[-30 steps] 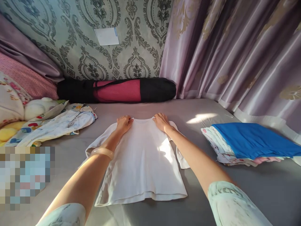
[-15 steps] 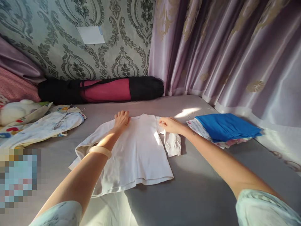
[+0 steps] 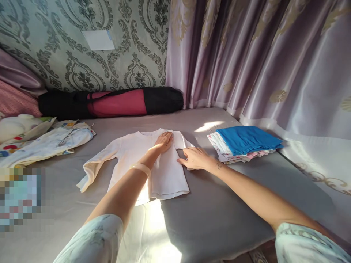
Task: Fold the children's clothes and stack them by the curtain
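Note:
A white long-sleeved shirt (image 3: 131, 149) lies spread on the grey bed sheet, its collar toward the wall. My left hand (image 3: 163, 141) rests flat on its upper right part near the shoulder, fingers stretched out. Over the shirt's right sleeve lies my right hand (image 3: 196, 157), thumb and fingers apart; it hides most of the lower sleeve. The left sleeve reaches out sideways, bent toward me. My left forearm covers part of the shirt's lower front.
Folded clothes with a blue garment (image 3: 249, 140) on top are stacked at the right. Patterned children's clothes (image 3: 65, 140) and a white plush toy (image 3: 18, 128) lie at the left. A black and red long bag (image 3: 117, 102) runs along the wall beside purple curtains (image 3: 214, 54).
My left hand has moved right across the shirt, near the right shoulder. My right hand has slid from the shoulder down the sleeve, its thumb now apart. The view has shifted slightly right.

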### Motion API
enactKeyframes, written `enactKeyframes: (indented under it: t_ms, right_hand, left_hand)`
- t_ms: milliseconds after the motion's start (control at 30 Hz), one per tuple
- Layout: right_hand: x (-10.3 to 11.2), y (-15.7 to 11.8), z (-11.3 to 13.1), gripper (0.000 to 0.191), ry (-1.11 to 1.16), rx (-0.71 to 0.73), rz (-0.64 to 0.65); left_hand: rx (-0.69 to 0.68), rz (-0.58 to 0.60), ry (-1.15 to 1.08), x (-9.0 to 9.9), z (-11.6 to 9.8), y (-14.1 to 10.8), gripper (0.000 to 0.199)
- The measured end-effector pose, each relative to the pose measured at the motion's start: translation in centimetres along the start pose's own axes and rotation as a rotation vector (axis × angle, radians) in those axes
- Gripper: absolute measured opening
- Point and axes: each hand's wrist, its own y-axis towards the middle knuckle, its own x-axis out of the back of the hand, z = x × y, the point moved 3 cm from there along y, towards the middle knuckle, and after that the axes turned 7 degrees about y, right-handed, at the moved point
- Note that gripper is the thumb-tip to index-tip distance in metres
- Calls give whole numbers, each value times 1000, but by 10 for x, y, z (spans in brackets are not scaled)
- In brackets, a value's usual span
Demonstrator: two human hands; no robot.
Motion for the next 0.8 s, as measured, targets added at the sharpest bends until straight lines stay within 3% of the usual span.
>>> enactKeyframes:
  t_ms: [133,400,633,800]
  right_hand:
    - [5,7,-18,13,109,-81,30]
    - [48,21,-83,26,374,-263,-53]
    - [68,25,-128,25,166,-350,-123]
    - [55,23,-112,36,-160,-290,-147]
  left_hand:
    - [40,3,-3,-12,3,-1,47]
    - [85,92,29,-12,2,-3,55]
    - [97,117,45,-4,-5,-7,58]
    - [92,134,58,-3,-7,-7,67]
